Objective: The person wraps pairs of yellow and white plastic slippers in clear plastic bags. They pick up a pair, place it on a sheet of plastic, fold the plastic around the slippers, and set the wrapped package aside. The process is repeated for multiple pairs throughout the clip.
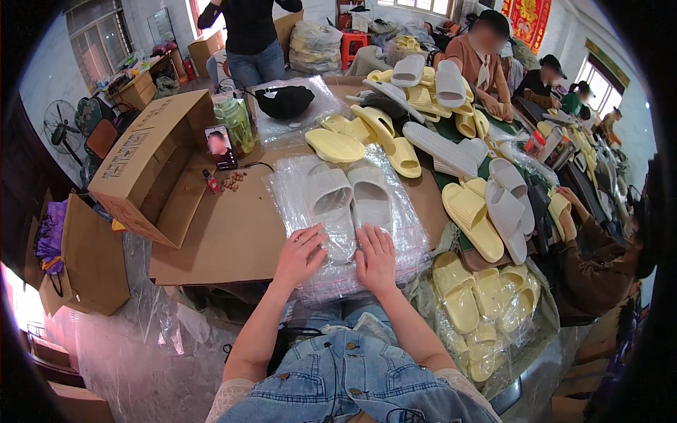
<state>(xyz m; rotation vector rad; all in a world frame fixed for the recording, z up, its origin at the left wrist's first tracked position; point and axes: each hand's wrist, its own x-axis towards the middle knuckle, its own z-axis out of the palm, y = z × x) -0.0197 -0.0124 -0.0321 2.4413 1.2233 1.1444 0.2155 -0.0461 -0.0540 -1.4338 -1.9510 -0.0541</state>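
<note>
While left hand (pixel 300 254) and right hand (pixel 376 259) lie flat, fingers spread, gripping nothing, both press clear plastic bags (pixel 412 233) holding grey slipper pair (pixel 350 201) at table's near edge. Yellow slippers (pixel 367 137) piled just beyond; bagged yellow pairs (pixel 486 310) crowd right side. Open cardboard box (pixel 151 166), phone (pixel 220 146), green bottle (pixel 235 121) stand left. Bare brown tabletop (pixel 233 233) between box and bags gives room.

Both arms come up from the bottom edge, bare, elbows bent a bit & pointing out. L hand (pixel 302 254) lies flat, palm down, fingers spread a little & pointing up-right. R hand (pixel 376 259) lies flat too, just beside it, fingers close together, pointing straight ahead; hands don't touch.
</note>
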